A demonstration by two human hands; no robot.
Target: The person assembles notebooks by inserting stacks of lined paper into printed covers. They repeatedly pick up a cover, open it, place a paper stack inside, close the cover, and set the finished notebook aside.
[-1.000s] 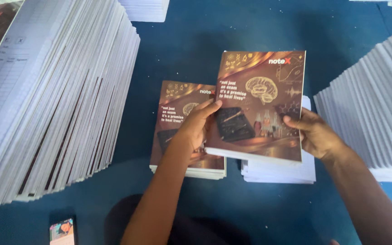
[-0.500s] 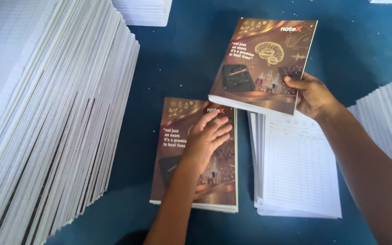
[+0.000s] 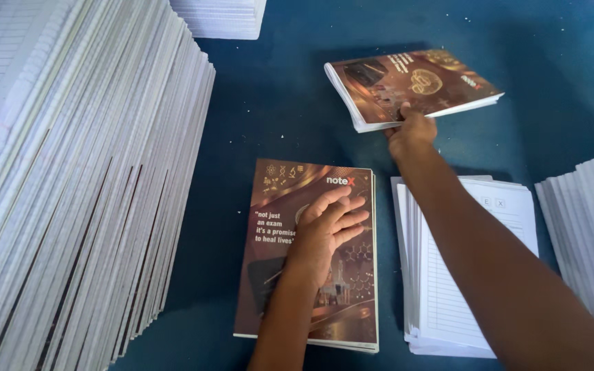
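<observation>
Brown-covered notebook (image 3: 407, 86) gripped by right hand (image 3: 410, 130), left hand (image 3: 324, 230) flat, fingers spread, on cover stack (image 3: 311, 309)

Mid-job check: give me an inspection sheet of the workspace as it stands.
Surface: blue table.
Job's things: brown covered notebook at far side; stack of brown covers nearer; lined page block beside it.
Clutter: tall white page stacks, left, right, far.
Grippers: left hand flat on the cover stack; right hand grips the notebook's edge.
Cables: nothing seen.
Surroundings: nothing seen.
</observation>
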